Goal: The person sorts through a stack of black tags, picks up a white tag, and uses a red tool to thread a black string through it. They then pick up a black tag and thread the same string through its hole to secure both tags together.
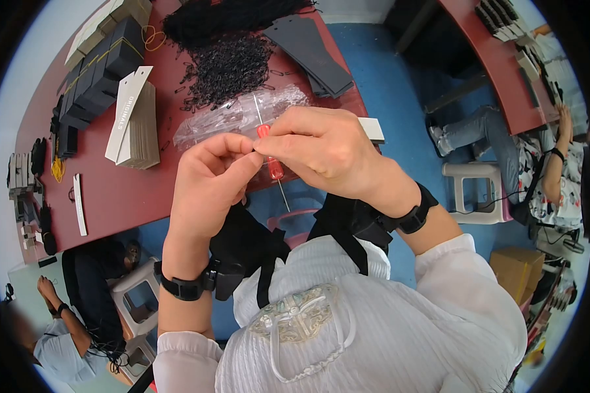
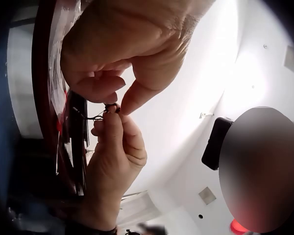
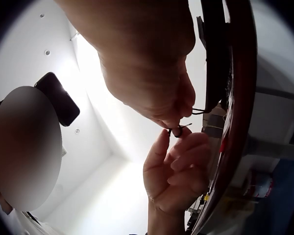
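Black cord (image 2: 95,118) pinched by left hand (image 1: 211,178), right hand (image 1: 326,150); cardboard box (image 1: 514,272), inside hidden.

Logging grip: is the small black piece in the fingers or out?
In: both wrist views show the small black piece pinched between fingers.

A red table (image 1: 105,209) bears black pins (image 1: 229,72) and plastic (image 1: 206,126).
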Available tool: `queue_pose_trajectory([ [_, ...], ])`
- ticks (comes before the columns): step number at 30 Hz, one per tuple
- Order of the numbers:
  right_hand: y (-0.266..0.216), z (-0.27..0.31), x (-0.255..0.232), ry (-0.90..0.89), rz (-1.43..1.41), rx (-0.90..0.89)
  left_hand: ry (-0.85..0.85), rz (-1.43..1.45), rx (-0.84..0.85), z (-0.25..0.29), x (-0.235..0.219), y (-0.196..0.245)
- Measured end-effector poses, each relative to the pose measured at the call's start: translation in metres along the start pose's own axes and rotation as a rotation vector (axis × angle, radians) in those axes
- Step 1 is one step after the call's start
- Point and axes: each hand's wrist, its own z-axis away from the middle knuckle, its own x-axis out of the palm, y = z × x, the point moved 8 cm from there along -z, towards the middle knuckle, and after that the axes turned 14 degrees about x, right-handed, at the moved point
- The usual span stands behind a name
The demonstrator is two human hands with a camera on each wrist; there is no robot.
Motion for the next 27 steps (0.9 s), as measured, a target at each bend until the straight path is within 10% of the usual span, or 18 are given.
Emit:
queue_pose_trajectory([
  [3, 0.002, 0.002, 0.0, -0.016, 0.022, 0.047, 0.124, -0.261, 0.139, 0.001, -0.005, 0.007],
  [5, 0.003, 0.003, 0.003, -0.05, 0.034, 0.086, 0.094, -0.717, 0.733, 0.008, 0.005, 0.038],
  [12, 0.023, 0.004, 0.001, -0.019, -0.307, 0.38, 0.231, 0.201, 0.1, 0.009, -0.001, -0.001],
  [27, 0.029, 0.006, 0.008, -0.14, -0.45, 0.469, -0.02, -0.009, 0.073, -0.003, -0.005, 0.002],
])
